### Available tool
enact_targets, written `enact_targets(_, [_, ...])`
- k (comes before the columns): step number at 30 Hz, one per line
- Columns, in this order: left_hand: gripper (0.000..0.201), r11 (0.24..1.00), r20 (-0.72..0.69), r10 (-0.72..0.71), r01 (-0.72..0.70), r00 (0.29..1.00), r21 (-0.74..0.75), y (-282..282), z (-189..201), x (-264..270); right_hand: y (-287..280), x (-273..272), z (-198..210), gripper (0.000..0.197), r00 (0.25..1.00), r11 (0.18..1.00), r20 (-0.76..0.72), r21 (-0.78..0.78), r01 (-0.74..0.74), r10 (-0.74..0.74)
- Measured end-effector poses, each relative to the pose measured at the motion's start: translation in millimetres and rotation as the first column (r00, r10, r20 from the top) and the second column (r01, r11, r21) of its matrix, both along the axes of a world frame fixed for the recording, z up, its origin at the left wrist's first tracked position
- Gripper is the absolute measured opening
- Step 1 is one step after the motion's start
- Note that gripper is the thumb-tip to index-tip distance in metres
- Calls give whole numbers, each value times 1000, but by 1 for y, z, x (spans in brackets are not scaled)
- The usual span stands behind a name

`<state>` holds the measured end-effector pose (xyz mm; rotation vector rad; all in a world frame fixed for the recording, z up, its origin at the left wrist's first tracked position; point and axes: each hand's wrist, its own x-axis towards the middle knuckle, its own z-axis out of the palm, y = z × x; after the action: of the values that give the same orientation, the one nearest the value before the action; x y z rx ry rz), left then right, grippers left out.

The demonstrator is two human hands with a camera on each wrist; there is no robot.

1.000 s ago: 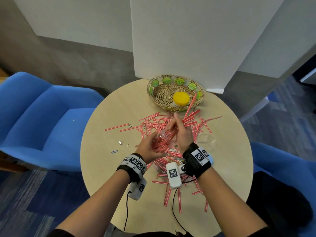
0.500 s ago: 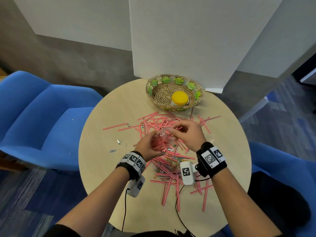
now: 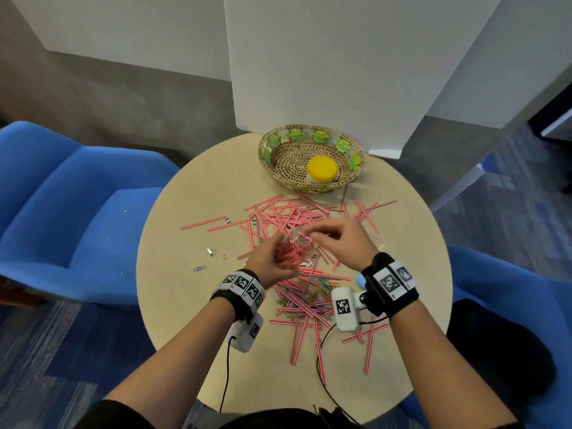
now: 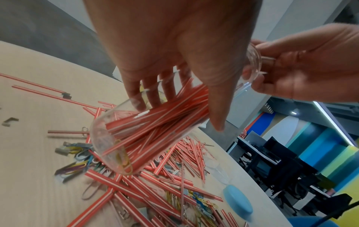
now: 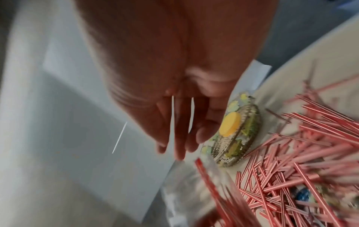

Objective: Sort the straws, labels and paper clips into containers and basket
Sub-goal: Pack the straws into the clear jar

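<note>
The left hand grips a clear plastic jar, fingers and thumb curled round its wall. The jar is tilted — its base down toward the tabletop, its open mouth up toward the right hand. Inside it lies a bundle of red-and-white straws, with a yellow paper clip at the bottom. The right hand's fingers are curled at the jar's rim; the left wrist view shows them touching the mouth, though whether they pinch anything small there cannot be told, and the right wrist view is blurred.

Below the hands, loose straws lie scattered across the round tabletop, mixed with coloured paper clips. A blue lid lies near the tabletop's edge on the right. A few small metal pieces and a single blue paper clip sit apart on the left.

At the far side stands a woven basket with green leaf trim — inside it a yellow-lidded container.
</note>
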<state>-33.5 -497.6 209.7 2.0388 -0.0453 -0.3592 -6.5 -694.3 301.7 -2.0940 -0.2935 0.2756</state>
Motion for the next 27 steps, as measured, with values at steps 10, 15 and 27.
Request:
enact_targets(10, [77, 991, -39, -104, 107, 994, 82, -9, -13, -11, -93, -97, -99, 55, 512, 663, -495, -717, 216, -702])
enact_targets(15, [70, 990, -57, -112, 116, 992, 74, -8, -18, -16, -72, -124, -146, 72, 455, 608, -431, -696, 383, -780])
enact_targets(27, [77, 971, -124, 240, -237, 963, 40, 18, -30, -42, -15, -71, -148, 46, 586, 616, -291, -621, 485, -756])
